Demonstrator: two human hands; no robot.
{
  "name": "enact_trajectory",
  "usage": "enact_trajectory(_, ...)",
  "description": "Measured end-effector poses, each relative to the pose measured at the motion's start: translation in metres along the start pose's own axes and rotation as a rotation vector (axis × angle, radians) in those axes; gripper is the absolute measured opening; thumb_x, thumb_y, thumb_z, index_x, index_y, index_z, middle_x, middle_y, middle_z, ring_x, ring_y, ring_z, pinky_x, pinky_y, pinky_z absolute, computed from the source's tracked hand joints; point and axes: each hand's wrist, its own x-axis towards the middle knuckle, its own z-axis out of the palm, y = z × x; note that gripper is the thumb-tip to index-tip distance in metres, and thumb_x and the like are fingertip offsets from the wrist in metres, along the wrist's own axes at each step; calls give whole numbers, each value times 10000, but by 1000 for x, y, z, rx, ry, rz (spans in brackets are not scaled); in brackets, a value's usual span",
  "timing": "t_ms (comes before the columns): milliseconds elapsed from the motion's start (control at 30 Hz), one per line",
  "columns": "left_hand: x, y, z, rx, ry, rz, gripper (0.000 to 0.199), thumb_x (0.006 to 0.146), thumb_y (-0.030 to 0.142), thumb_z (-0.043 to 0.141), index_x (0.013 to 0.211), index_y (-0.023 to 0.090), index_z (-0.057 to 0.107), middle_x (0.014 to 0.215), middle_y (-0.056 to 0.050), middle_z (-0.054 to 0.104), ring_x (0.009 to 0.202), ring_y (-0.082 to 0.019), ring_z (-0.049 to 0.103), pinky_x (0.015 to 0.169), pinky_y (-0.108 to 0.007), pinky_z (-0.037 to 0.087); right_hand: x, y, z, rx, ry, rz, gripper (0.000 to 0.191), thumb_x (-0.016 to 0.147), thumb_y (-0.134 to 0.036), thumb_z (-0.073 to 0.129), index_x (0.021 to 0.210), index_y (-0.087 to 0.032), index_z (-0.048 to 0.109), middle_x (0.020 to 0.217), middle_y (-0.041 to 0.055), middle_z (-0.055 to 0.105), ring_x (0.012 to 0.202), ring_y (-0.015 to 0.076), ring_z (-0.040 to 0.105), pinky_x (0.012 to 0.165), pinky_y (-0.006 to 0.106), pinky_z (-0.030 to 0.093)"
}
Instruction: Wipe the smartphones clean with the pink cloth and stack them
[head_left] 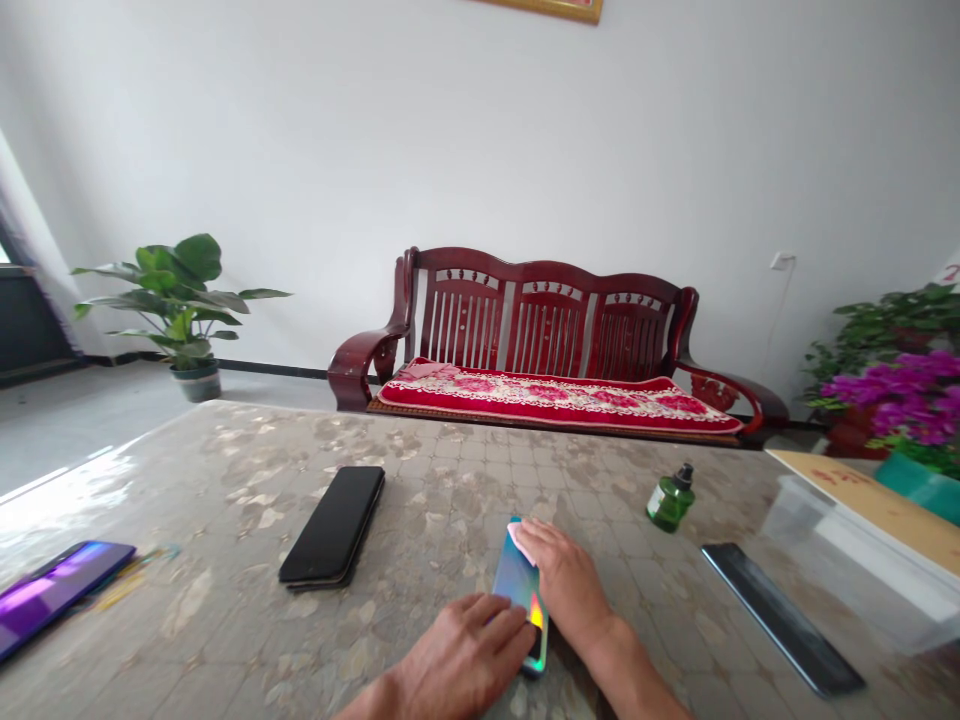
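Note:
A smartphone (512, 575) with a shiny blue, rainbow-tinted back lies on the table in front of me. My left hand (471, 648) has its fingers curled over the phone's near part, holding it by the camera end. At the far end, my right hand (566, 575) presses a small pale pink cloth (519, 540) against the phone's back. Most of the cloth is hidden beneath my fingers. To the left of my hands a black phone (335, 525) rests flat. A small green bottle (670, 499) with a black top stands to the right.
The patterned tablecloth (420, 480) carries a purple-blue phone (64, 590) at far left, a long dark flat object (780, 617) at right, and a clear plastic box (832, 560). Beyond the table are a red wooden bench (551, 325) and a potted plant (187, 300).

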Motion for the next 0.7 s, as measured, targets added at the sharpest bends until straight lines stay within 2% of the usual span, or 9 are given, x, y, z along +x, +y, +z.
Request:
enact_trajectory(200,0,0,-3,-50,-44,-21,113,963,233,516,1072,208,527,919,-16,631,860,-154,611,798,-238,486,-3,-6,-8,77,-79,-152,493,857,-35,416,1228,-255,654,1243,19,668,1187,169,589,1074,325,411)
enact_trajectory(367,-2,-4,-2,-30,-19,-40,154,980,224,484,1126,210,532,980,-35,645,911,-160,620,845,-250,481,0,11,-1,17,-50,14,557,835,-9,363,1278,-228,621,1320,45,612,1252,183,539,1105,374,380)
enact_trajectory(433,-3,-5,0,-28,-8,-43,161,986,227,474,1135,210,531,996,-39,649,926,-160,622,858,-251,479,0,15,0,6,-44,25,561,833,-9,358,1291,-210,611,1338,58,596,1264,188,528,1106,375,382)
enact_trajectory(633,-4,-6,3,-43,-4,-40,158,994,207,449,1128,204,532,956,-30,655,942,-166,626,849,-252,484,-4,3,-9,151,-61,-221,494,870,-51,417,1267,-258,626,1264,13,653,1207,164,576,1088,332,404)
enact_trajectory(700,-3,-6,1,-42,-2,-41,154,993,203,448,1121,203,534,954,-32,657,939,-167,628,846,-254,486,-3,2,-9,164,-63,-229,495,872,-49,420,1257,-277,633,1253,-3,660,1203,163,579,1086,336,408)
